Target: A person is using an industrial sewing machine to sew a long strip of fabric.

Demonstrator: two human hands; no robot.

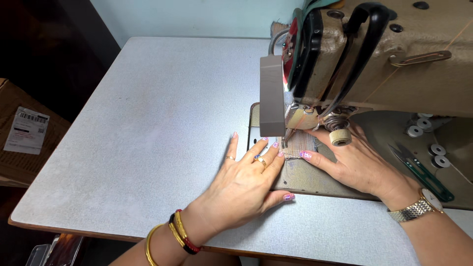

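1. a small beige piece of fabric [298,146] lies on the bed of an industrial sewing machine [394,59], directly under the needle and presser foot [287,138], toward the right side of the grey table [148,123].
2. the left hand [244,182] lies flat, palm down, half on the table and half on the machine bed. its fingers are spread and extended, gripping nothing; the tips of the middle and ring fingers press on the left edge of the fabric.
3. the right hand [357,160] rests on the bed to the right of the fabric, reaching under the machine head. its fingers are extended and loose, not closed around anything; the forefinger tip touches the near right corner of the cloth.
4. the fabric sits between the two hands, just beyond the fingertips of both, toward the far side. its visible ribs run near to far, in line with the feed under the foot. how far it runs behind the foot is hidden.
5. both hands touch it; the left hand covers more of its edge, the right lies closer to the needle.
6. on the right of the bed lie green thread snips [419,170] and several bobbins [424,124], well apart from the hands.
7. a cardboard box [24,133] with a label stands left of the table.
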